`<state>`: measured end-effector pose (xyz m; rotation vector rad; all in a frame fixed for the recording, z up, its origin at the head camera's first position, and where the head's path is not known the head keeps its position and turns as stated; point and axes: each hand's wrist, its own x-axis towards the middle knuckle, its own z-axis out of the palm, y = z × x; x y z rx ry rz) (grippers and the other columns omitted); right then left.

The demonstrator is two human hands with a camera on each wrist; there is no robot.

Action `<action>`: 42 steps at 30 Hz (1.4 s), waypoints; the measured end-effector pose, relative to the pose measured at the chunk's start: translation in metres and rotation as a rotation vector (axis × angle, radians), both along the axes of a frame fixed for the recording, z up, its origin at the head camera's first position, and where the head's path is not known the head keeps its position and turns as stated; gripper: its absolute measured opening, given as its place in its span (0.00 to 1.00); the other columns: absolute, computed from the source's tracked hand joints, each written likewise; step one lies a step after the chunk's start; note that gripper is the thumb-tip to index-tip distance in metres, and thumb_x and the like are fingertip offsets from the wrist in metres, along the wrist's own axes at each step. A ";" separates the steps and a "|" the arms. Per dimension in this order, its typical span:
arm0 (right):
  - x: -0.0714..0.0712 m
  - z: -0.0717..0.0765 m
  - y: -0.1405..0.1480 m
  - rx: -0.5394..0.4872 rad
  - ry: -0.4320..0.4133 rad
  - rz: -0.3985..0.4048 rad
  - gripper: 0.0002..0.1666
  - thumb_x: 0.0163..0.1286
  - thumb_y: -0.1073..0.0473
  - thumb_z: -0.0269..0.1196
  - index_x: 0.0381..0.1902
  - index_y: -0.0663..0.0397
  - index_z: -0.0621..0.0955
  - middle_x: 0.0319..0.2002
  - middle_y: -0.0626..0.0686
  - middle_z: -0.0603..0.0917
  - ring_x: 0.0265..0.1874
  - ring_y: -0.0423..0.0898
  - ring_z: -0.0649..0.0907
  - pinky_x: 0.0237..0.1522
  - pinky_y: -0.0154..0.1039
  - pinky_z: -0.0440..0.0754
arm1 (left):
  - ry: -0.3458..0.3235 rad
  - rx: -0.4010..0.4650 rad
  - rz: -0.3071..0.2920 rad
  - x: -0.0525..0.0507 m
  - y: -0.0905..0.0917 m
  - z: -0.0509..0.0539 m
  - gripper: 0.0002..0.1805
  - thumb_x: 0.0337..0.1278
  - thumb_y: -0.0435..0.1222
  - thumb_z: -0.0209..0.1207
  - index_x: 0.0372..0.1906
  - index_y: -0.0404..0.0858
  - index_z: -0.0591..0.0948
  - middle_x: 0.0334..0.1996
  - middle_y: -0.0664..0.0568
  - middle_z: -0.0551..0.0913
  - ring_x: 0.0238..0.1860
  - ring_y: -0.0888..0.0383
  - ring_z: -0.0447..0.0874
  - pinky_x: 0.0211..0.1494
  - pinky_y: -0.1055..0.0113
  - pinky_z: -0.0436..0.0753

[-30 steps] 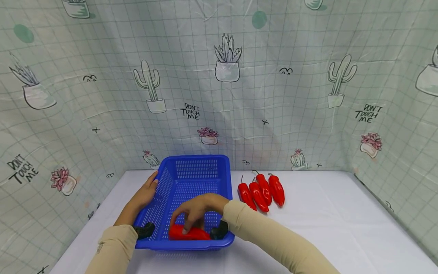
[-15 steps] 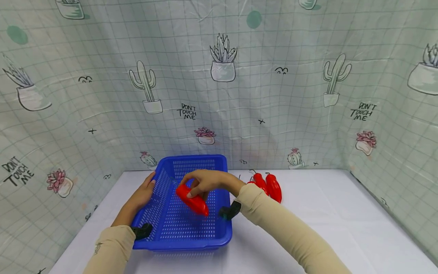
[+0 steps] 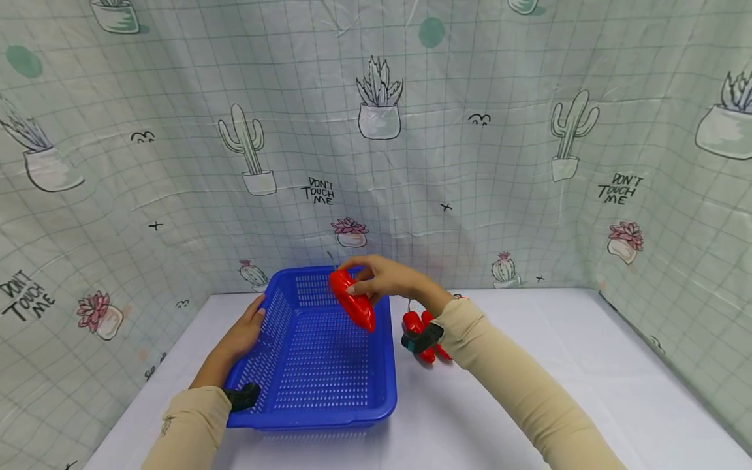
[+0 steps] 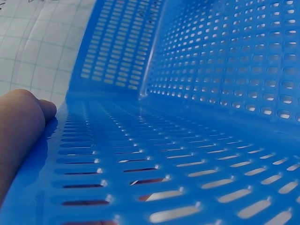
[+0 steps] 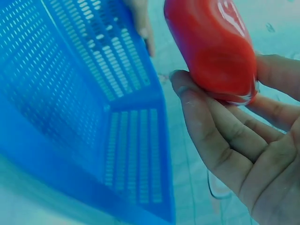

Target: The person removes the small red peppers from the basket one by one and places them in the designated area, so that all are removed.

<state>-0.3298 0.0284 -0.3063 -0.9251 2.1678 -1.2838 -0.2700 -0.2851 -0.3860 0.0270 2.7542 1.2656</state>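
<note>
My right hand (image 3: 388, 277) pinches a glossy red chili pepper (image 3: 351, 299) between thumb and fingers, raised above the right rear part of a blue plastic basket (image 3: 384, 395). The pepper tilts, its thin stem pointing up and left. In the right wrist view the fingers (image 5: 225, 136) support the red pepper (image 5: 211, 47), apart from the basket wall (image 5: 136, 150). At the basket's left side, my left hand (image 3: 243, 333) grips the rim. From the left wrist, the thumb (image 4: 21, 122) lies along the rim, and finger parts show through the slots.
More red chili peppers (image 3: 413, 323) lie on the white table (image 3: 529, 365) right of the basket, partly hidden by my right wrist and its dark strap (image 3: 423, 338). A grid-patterned cloth (image 3: 446, 163) with cactus prints hangs behind and at the sides.
My right hand has lifted the red chili pepper from the basket's near end, moving it up and away toward the right rear rim. My left hand has stayed on the basket.
</note>
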 end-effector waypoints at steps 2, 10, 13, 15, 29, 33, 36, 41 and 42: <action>-0.002 0.003 0.008 -0.030 0.002 -0.018 0.29 0.70 0.63 0.61 0.68 0.56 0.70 0.48 0.63 0.82 0.36 0.50 0.86 0.38 0.45 0.87 | 0.001 -0.004 0.001 -0.001 0.000 0.000 0.29 0.80 0.38 0.29 0.77 0.32 0.42 0.75 0.27 0.43 0.75 0.29 0.41 0.74 0.36 0.45; -0.010 0.007 0.040 -0.094 0.024 -0.128 0.30 0.69 0.63 0.61 0.69 0.54 0.69 0.49 0.64 0.82 0.38 0.50 0.86 0.38 0.48 0.87 | -0.002 -0.003 0.005 -0.001 0.000 0.001 0.29 0.79 0.37 0.29 0.77 0.32 0.41 0.75 0.27 0.43 0.75 0.29 0.41 0.74 0.37 0.45; -0.014 0.008 0.054 -0.113 0.022 -0.173 0.31 0.70 0.62 0.61 0.69 0.54 0.69 0.49 0.64 0.82 0.36 0.49 0.85 0.38 0.48 0.87 | -0.004 0.006 0.005 0.000 0.001 0.001 0.29 0.79 0.38 0.29 0.77 0.32 0.41 0.75 0.27 0.43 0.74 0.28 0.41 0.74 0.36 0.45; -0.016 0.008 0.064 -0.125 0.019 -0.197 0.31 0.70 0.61 0.61 0.70 0.53 0.68 0.50 0.65 0.82 0.35 0.49 0.85 0.38 0.47 0.86 | -0.005 0.006 0.005 0.000 0.001 0.000 0.29 0.79 0.38 0.29 0.77 0.32 0.41 0.75 0.26 0.43 0.74 0.28 0.41 0.74 0.36 0.46; -0.022 -0.015 0.128 -0.141 0.015 -0.356 0.31 0.72 0.60 0.60 0.71 0.55 0.66 0.47 0.64 0.82 0.31 0.48 0.85 0.37 0.46 0.86 | -0.014 -0.009 0.004 -0.002 -0.001 -0.003 0.30 0.79 0.38 0.28 0.77 0.33 0.41 0.75 0.27 0.43 0.74 0.28 0.43 0.73 0.35 0.48; -0.023 -0.026 0.145 -0.135 -0.004 -0.400 0.31 0.72 0.60 0.59 0.70 0.56 0.65 0.46 0.62 0.82 0.29 0.46 0.84 0.36 0.43 0.86 | -0.011 -0.015 -0.001 -0.002 -0.001 -0.004 0.30 0.79 0.38 0.28 0.77 0.33 0.41 0.75 0.26 0.43 0.74 0.28 0.43 0.73 0.35 0.48; -0.024 -0.034 0.158 -0.123 -0.003 -0.423 0.33 0.73 0.59 0.59 0.71 0.58 0.63 0.49 0.65 0.81 0.29 0.46 0.84 0.36 0.42 0.86 | -0.005 -0.022 -0.001 -0.002 -0.002 -0.004 0.30 0.79 0.38 0.28 0.77 0.32 0.41 0.75 0.26 0.43 0.74 0.28 0.42 0.74 0.35 0.47; -0.025 -0.049 0.176 -0.083 -0.001 -0.481 0.34 0.73 0.57 0.58 0.72 0.59 0.62 0.55 0.71 0.78 0.30 0.47 0.85 0.39 0.43 0.86 | -0.008 -0.023 0.001 -0.003 -0.002 -0.003 0.30 0.79 0.39 0.28 0.77 0.33 0.41 0.75 0.27 0.43 0.74 0.27 0.42 0.73 0.35 0.47; -0.025 -0.051 0.180 -0.078 -0.005 -0.493 0.34 0.73 0.57 0.58 0.72 0.59 0.61 0.56 0.71 0.77 0.30 0.47 0.85 0.39 0.43 0.86 | -0.010 -0.019 0.001 -0.002 -0.002 -0.003 0.30 0.79 0.38 0.28 0.77 0.33 0.41 0.75 0.27 0.43 0.74 0.27 0.42 0.73 0.35 0.47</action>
